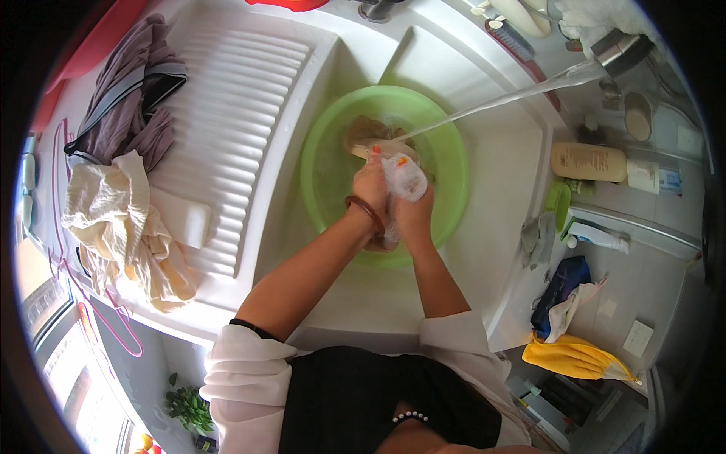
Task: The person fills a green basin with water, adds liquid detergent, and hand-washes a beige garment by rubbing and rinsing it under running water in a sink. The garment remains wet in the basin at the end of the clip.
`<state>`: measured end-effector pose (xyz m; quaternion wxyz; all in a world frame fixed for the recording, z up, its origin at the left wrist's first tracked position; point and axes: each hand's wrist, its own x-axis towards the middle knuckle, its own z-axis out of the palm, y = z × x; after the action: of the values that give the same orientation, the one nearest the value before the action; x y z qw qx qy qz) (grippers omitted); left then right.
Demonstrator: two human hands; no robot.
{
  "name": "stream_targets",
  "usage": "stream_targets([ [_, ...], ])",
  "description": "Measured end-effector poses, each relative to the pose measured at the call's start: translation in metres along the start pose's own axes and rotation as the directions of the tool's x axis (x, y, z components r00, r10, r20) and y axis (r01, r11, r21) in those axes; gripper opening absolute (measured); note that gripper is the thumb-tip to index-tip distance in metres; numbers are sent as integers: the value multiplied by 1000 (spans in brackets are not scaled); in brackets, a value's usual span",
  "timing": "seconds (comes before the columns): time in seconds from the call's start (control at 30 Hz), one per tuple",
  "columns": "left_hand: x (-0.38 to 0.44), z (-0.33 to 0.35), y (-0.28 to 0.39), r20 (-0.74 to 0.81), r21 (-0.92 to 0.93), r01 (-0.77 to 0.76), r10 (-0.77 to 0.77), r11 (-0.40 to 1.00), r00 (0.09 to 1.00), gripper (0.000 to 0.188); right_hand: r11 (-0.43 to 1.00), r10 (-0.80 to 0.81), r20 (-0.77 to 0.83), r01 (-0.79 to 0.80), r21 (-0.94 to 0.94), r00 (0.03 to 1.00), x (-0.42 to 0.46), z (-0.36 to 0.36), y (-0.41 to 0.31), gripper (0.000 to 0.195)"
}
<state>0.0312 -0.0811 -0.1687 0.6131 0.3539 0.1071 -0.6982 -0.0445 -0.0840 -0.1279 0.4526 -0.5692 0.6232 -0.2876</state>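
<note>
Over a green plastic basin (454,187), my left hand (370,184) and my right hand (413,215) are close together, gripping a wet white cloth item (409,184). The bunched fabric bulges out above my right hand, with a small orange spot on it. Part of the cloth is hidden by my fingers. A brown bangle circles my left wrist. Beyond my hands, beige-brown fabric (363,133) lies soaking in the basin. A stream of water (499,102) shoots from a metal faucet head (621,51) into the basin near that fabric.
The basin stands in a white laundry sink (493,215). Left of it is a ribbed washboard (244,113), with mauve clothing (127,96), cream clothing (122,227) and a white soap bar (190,218). Pink hangers (122,332) hang at the edge. Bottles (587,162) and a brush (513,42) sit right.
</note>
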Motion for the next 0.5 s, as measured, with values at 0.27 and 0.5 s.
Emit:
stream_targets([
  [0.27, -24, 18, 17, 45, -229, 156, -150, 961, 988, 45, 973, -123, -46, 111, -203, 991, 6, -20, -31, 52],
  [0.5, -42, 31, 40, 209, -378, 249, -180, 892, 961, 43, 933, -221, 14, 215, -289, 975, -35, -4, -44, 65],
])
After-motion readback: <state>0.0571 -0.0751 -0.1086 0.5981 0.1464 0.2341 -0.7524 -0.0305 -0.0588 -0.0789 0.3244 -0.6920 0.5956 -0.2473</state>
